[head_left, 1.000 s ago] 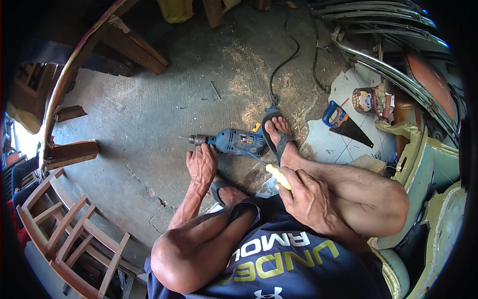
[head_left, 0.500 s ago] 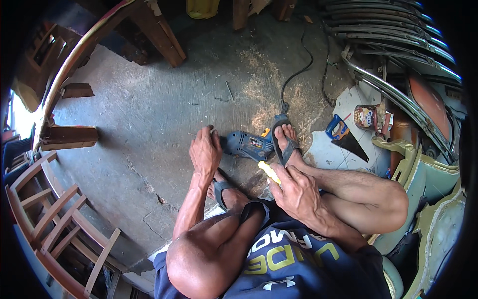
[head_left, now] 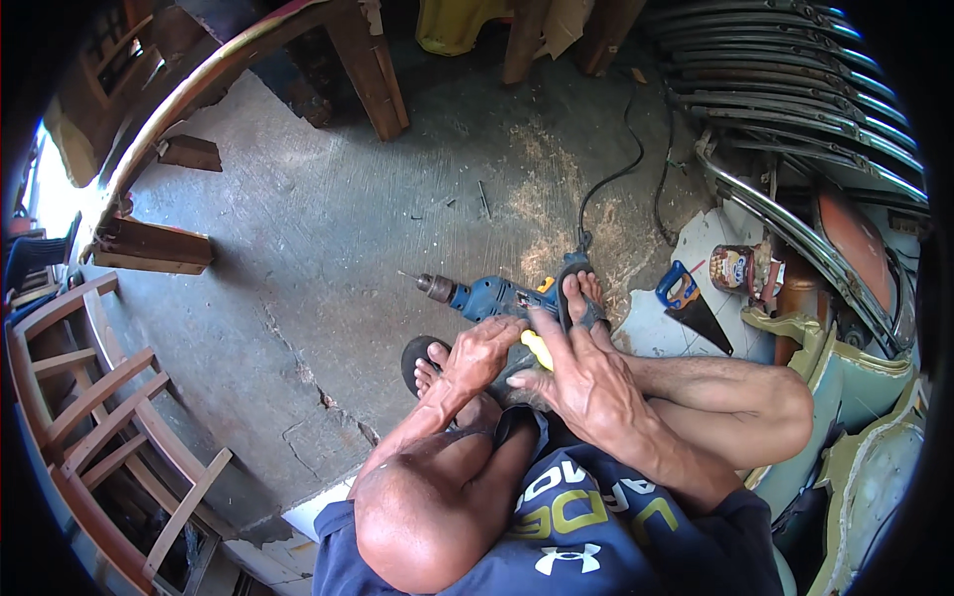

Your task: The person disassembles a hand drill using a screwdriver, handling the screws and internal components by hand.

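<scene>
A blue power drill [head_left: 492, 296] lies on the concrete floor in front of me, its black chuck [head_left: 435, 287] and thin bit pointing left. My left hand [head_left: 482, 358] is just below the drill body, fingers drawn together with their tips near a short yellow handle [head_left: 538, 350]. Whether those fingertips pinch anything is hidden. Between thumb and forefinger my right hand [head_left: 596, 392] holds the yellow handle; its other end is out of sight under the hand. The right hand's fingertips are partly blurred, close to my sandaled right foot [head_left: 578, 298].
A handsaw [head_left: 693, 310] with a blue handle lies on the tiles at right, beside a jar [head_left: 733, 268]. Metal tubes [head_left: 795, 99] stack at the far right. A wooden chair frame [head_left: 119, 427] stands at left. The drill's black cord [head_left: 616, 179] runs away through sawdust [head_left: 547, 209].
My left hand has left the drill's chuck and moved right and nearer, to beside my right hand. The chuck and bit are now uncovered. The right hand still has the yellow handle.
</scene>
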Tool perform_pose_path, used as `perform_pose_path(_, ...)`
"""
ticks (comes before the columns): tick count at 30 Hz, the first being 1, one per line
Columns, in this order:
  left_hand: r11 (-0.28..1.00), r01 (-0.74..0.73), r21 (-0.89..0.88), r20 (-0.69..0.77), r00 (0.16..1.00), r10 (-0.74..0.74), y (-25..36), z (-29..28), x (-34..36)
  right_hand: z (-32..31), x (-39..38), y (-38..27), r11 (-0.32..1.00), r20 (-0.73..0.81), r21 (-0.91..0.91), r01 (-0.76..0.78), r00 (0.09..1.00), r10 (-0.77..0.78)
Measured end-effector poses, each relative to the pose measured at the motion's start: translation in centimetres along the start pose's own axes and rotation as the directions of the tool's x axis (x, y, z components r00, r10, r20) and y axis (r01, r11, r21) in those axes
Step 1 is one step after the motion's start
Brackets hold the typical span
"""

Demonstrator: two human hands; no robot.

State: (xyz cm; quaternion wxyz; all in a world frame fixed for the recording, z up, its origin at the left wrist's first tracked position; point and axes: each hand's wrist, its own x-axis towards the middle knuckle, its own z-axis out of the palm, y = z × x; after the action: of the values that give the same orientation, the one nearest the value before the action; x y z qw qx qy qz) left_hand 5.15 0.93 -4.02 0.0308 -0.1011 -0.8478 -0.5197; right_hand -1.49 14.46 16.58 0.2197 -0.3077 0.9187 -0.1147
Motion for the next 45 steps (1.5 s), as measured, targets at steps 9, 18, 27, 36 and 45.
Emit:
perform_pose_path(9, 1.0, 0.018, -0.022, -0.016, 1.0, -0.019, 0.9, 0.1, 1.1, 0.2, -0.9, 1.2, 0.995, -0.023, -0.039, 0.095, 0.995, -0.096)
perform_pose_path(18, 0.99, 0.013, 0.144, -0.073, 0.997, -0.002, 1.5, -0.6, 2.1, 1.7, -0.9, 0.8, 0.988, 0.031, 0.142, 0.06, 0.997, -0.065)
perform_pose_path(27, 0.983, 0.114, 0.147, -0.05, 0.993, -0.108, 0.3, 1.2, 0.0, 1.3, -0.5, 0.9, 0.986, -0.069, 0.135, 0.099, 0.994, -0.09)
perform_pose_path(36, 0.998, 0.061, 0.034, -0.085, 0.995, -0.058, 0.0, 1.0, 0.0, 1.6, -0.2, 0.3, 0.976, -0.026, 0.204, 0.076, 0.997, -0.072)
perform_pose_path(45, 0.982, 0.05, 0.181, -0.07, 0.997, -0.038, -0.7, 1.0, 0.6, 2.7, -0.5, 1.1, 0.977, -0.065, 0.148, 0.155, 0.987, -0.147)
